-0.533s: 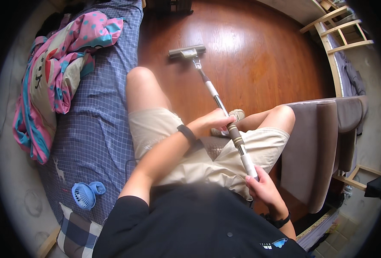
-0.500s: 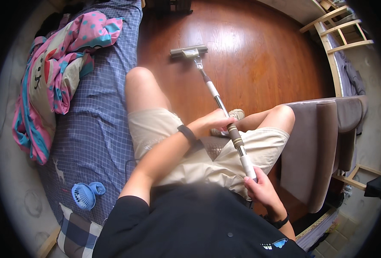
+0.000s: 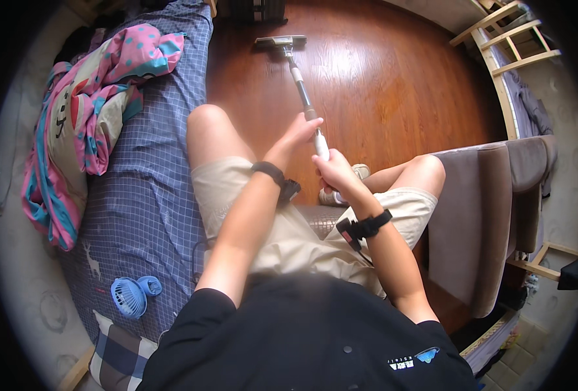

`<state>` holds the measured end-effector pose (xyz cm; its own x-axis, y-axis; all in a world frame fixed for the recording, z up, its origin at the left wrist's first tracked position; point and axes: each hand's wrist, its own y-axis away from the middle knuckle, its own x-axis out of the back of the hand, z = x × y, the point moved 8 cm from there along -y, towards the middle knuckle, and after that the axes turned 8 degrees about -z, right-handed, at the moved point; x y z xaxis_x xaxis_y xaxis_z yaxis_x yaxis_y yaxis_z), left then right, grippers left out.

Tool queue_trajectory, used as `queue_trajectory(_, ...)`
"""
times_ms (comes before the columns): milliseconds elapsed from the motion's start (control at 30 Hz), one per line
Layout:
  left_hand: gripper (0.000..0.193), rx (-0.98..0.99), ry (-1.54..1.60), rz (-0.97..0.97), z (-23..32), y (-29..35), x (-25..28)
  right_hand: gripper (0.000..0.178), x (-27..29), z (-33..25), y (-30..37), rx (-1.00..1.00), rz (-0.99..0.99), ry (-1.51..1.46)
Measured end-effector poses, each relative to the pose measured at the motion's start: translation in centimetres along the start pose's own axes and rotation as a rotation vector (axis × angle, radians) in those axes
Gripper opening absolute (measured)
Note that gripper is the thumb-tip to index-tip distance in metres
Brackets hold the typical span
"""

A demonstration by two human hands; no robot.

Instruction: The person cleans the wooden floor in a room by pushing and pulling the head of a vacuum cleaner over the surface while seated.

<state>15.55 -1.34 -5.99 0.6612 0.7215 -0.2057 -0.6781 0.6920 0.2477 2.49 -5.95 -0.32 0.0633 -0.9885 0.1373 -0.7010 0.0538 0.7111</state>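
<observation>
A sponge mop [image 3: 306, 93] with a silver, white and brown pole reaches away from me across the wooden floor. Its wide, flat head [image 3: 281, 41] rests on the boards near the far end of the room. My left hand [image 3: 300, 130] wraps the brown grip partway along the pole. Closer to me, my right hand [image 3: 336, 171] is closed round the white end of the handle. Both arms stretch forward between my knees, and a black band with a small device circles each forearm near the wrist.
On the left, a bed with a blue checked sheet [image 3: 152, 156] holds a crumpled pink quilt [image 3: 106, 98], a small blue fan [image 3: 130, 298] and a checked pillow [image 3: 122, 352]. Brown upholstered seating [image 3: 468, 221] stands on the right. A dark object [image 3: 257, 10] sits at the floor's far edge.
Both hands have pushed the mop forward, and its head has slid farther away and slightly left. My right hand has come up from beside my hip to near my left hand.
</observation>
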Motion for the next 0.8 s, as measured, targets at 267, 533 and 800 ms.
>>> queue_trajectory(267,0.032,0.277,0.049,-0.016,-0.7,2.1,-2.0,0.017,0.3,4.3,4.4,0.041,-0.049,-0.370)
queue_trajectory(533,0.047,0.441,-0.267,-0.367,-6.2,3.6,-7.7,0.015,-1.5,9.2,22.0,-0.232,-0.055,-0.474)
queue_trajectory(800,0.056,0.340,-0.338,-0.349,-6.4,4.1,-9.8,0.029,-2.6,8.9,21.7,-0.344,-0.051,-0.755)
